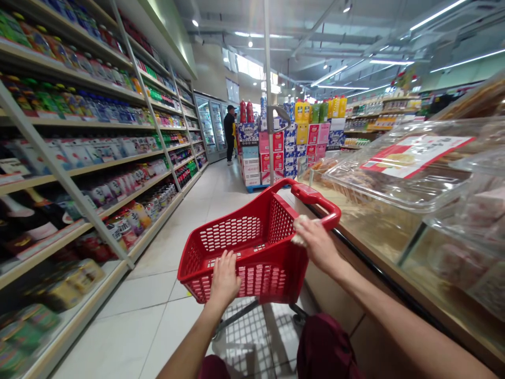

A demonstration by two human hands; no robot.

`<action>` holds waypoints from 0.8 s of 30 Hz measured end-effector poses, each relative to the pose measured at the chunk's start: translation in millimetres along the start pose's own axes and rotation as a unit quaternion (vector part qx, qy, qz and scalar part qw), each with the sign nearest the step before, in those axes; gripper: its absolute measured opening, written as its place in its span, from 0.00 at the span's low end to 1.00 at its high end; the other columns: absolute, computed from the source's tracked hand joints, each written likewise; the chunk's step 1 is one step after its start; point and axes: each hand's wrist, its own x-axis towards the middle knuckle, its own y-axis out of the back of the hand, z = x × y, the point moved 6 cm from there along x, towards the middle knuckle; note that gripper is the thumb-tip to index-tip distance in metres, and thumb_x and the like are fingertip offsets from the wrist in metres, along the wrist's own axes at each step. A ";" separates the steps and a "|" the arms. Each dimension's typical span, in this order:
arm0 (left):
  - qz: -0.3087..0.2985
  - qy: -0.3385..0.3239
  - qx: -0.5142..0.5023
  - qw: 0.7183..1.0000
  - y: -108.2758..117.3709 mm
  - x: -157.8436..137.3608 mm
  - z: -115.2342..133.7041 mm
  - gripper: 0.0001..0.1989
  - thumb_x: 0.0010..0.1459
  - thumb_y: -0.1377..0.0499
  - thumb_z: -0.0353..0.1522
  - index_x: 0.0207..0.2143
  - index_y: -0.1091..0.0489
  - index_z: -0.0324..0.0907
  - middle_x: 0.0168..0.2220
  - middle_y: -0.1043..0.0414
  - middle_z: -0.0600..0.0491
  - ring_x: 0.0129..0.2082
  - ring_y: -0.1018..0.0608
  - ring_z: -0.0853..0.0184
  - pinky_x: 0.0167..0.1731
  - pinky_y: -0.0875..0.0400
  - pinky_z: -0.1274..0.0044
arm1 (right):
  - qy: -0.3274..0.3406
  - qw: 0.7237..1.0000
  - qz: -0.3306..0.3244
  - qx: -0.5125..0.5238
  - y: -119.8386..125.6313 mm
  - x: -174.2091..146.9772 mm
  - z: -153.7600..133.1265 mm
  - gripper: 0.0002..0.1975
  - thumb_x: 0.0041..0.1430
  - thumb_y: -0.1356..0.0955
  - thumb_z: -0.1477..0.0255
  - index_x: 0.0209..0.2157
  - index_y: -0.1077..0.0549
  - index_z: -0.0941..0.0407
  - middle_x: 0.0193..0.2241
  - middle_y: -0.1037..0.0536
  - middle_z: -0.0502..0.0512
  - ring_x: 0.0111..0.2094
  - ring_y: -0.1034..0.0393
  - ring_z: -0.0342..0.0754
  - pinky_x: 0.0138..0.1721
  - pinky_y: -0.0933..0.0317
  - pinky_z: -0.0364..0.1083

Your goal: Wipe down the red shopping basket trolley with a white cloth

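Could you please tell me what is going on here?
In a shop aisle, a person has their left hand on the near rim of a red shopping cart. Their right hand holds a pale, crumpled cloth at the cart, near its handle. Drink shelves line the left side, and another person stands farther down the aisle.

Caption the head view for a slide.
Left hand resting on a red shopping cart, right hand holding a white cloth near the handle, stocked shelves to the left.
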 end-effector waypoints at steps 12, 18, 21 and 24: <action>-0.005 0.006 -0.017 1.000 -3.3 3.1 0.6 0.28 0.42 0.50 0.26 0.50 0.40 0.35 0.54 0.39 0.43 0.57 0.42 0.57 0.55 0.49 0.61 | 0.016 0.998 -0.059 -0.019 5.4 9.6 12.5 0.16 0.47 0.37 0.75 0.40 0.28 0.58 0.47 0.31 0.61 0.50 0.41 0.55 0.51 0.50 0.55; -0.016 0.002 -0.016 1.000 -4.5 8.8 -2.0 0.29 0.42 0.51 0.24 0.50 0.41 0.35 0.54 0.39 0.44 0.57 0.42 0.59 0.56 0.49 0.63 | 0.066 0.994 -0.090 0.003 -10.8 5.7 26.1 0.23 0.52 0.39 0.76 0.52 0.37 0.55 0.54 0.37 0.58 0.54 0.45 0.52 0.52 0.50 0.55; -0.025 0.000 -0.018 1.000 -6.6 11.5 -0.5 0.28 0.42 0.51 0.24 0.51 0.41 0.33 0.54 0.40 0.44 0.57 0.42 0.59 0.56 0.49 0.64 | 0.052 0.994 -0.098 -0.003 -2.1 10.1 66.0 0.22 0.51 0.41 0.80 0.48 0.33 0.52 0.50 0.32 0.55 0.53 0.43 0.50 0.51 0.48 0.54; -0.023 -0.001 -0.023 0.999 -8.2 14.0 1.1 0.28 0.43 0.51 0.24 0.51 0.42 0.33 0.55 0.41 0.44 0.57 0.43 0.59 0.56 0.49 0.64 | -0.030 0.998 -0.031 -0.045 0.2 10.8 77.0 0.22 0.49 0.41 0.82 0.45 0.31 0.57 0.49 0.31 0.60 0.53 0.43 0.52 0.50 0.47 0.54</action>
